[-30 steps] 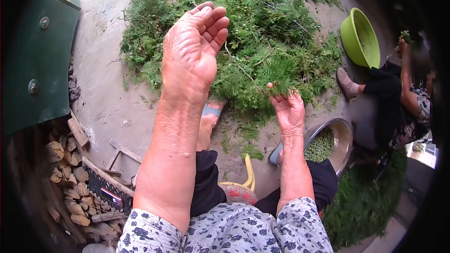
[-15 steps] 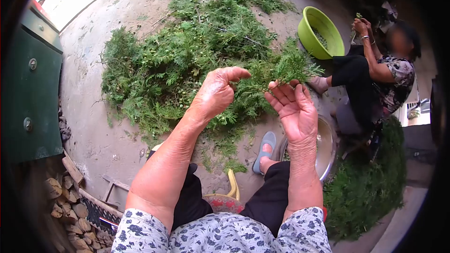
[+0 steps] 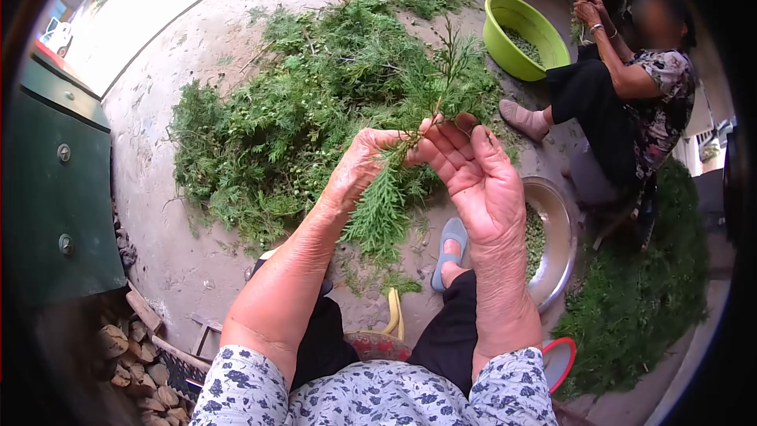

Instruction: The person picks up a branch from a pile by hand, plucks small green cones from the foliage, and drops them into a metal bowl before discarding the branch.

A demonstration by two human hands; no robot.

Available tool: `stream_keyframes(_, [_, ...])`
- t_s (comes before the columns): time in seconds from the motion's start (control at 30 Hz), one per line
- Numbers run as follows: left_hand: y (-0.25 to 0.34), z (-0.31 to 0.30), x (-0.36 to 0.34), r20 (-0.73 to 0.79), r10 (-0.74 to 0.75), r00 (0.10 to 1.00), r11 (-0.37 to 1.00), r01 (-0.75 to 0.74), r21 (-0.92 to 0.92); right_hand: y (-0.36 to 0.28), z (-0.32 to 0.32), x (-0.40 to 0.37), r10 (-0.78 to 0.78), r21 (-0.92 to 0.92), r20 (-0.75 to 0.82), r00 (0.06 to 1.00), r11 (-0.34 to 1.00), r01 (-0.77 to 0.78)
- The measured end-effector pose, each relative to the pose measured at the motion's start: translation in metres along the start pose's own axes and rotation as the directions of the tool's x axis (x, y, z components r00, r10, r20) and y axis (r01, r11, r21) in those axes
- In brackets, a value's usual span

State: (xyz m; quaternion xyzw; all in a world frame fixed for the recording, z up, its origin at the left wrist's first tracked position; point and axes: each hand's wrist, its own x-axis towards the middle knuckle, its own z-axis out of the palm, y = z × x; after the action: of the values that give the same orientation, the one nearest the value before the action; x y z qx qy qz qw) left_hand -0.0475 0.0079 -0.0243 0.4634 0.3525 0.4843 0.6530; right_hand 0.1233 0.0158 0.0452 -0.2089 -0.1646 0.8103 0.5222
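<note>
Together, the left hand (image 3: pixel 359 170) and right hand (image 3: pixel 473 177) pinch one green sprig (image 3: pixel 394 189) between closed fingertips, held above the near edge of the big pile of cuttings (image 3: pixel 300 110); a steel bowl (image 3: pixel 561 225) sits just right.

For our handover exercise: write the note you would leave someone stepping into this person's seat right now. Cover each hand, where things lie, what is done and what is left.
Left hand: pinching the sprig near its middle.
Right hand: palm up, fingertips gripping the same sprig beside the left.
Things: metal bowl on the ground by the right foot; heap of green branches ahead; another person sits by a green basin.
Done: the bowl holds some small green bits.
Left: this sprig, and apparently most of the heap.
</note>
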Motion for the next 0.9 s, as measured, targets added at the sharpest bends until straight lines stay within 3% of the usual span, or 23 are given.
stream_keyframes(0.07, [0.001,0.009,-0.006,-0.124,0.038,0.992,0.889,-0.09,-0.45,-0.013,-0.006,0.0,-0.04,-0.094,-0.007,0.999,0.995,0.04])
stream_keyframes(0.1, [-0.004,0.016,-0.003,-0.228,0.064,0.972,0.891,-0.158,-0.426,-0.02,-0.01,-0.001,-0.073,-0.193,-0.005,0.997,0.979,0.07])
stream_keyframes(0.13, [-0.002,0.017,0.003,-0.264,-0.021,0.964,0.935,-0.075,-0.346,-0.024,-0.016,-0.002,-0.144,-0.301,-0.023,0.989,0.945,0.131])
stream_keyframes(0.17, [0.01,0.02,0.009,-0.307,-0.101,0.946,0.964,0.016,-0.266,-0.027,-0.024,-0.001,-0.143,-0.296,-0.023,0.989,0.946,0.13])
stream_keyframes(0.23, [0.024,0.02,0.006,-0.281,-0.167,0.945,0.934,0.06,-0.353,-0.031,-0.043,0.0,-0.261,-0.568,-0.104,0.96,0.808,0.159])
stream_keyframes(0.27, [0.027,0.019,0.005,-0.247,-0.227,0.942,0.893,0.1,-0.439,-0.029,-0.05,-0.001,-0.255,-0.598,-0.109,0.961,0.789,0.141])
stream_keyframes(0.43, [0.024,0.02,0.012,-0.354,-0.221,0.909,0.899,0.049,-0.436,-0.028,-0.058,-0.008,-0.1,-0.722,-0.103,0.99,0.692,-0.006])
stream_keyframes(0.53, [0.019,0.017,0.012,-0.38,-0.237,0.894,0.899,0.054,-0.434,-0.031,-0.064,-0.007,-0.207,-0.941,0.072,0.976,0.309,0.135])
stream_keyframes(0.63, [0.018,0.013,0.013,-0.423,-0.224,0.878,0.905,0.027,-0.424,-0.039,-0.069,-0.005,-0.227,-0.976,0.05,0.973,0.197,0.096])
stream_keyframes(0.67, [0.021,0.014,0.013,-0.44,-0.245,0.864,0.897,0.03,-0.44,-0.044,-0.059,-0.008,-0.153,-0.95,-0.086,0.984,0.312,-0.034])
stream_keyframes(0.7, [0.019,0.014,0.013,-0.445,-0.242,0.862,0.899,0.027,-0.437,-0.046,-0.057,-0.008,-0.15,-0.949,-0.082,0.985,0.314,-0.031])
stream_keyframes(0.77, [0.016,0.013,0.014,-0.414,-0.199,0.889,0.897,-0.005,-0.441,-0.047,-0.057,-0.009,-0.056,-0.993,0.119,0.991,0.005,0.119])
stream_keyframes(0.8, [0.017,0.013,0.013,-0.392,-0.201,0.898,0.899,0.01,-0.438,-0.043,-0.06,-0.009,-0.094,-0.982,0.181,0.979,-0.075,0.174])
stream_keyframes(0.83, [0.015,0.013,0.014,-0.371,-0.203,0.906,0.902,0.026,-0.431,-0.04,-0.06,-0.009,-0.089,-0.981,0.19,0.978,-0.069,0.184])
stream_keyframes(0.9, [0.019,0.017,0.013,-0.364,-0.19,0.912,0.934,0.053,-0.354,-0.037,-0.06,-0.009,-0.064,-0.908,0.324,0.944,-0.302,0.291])
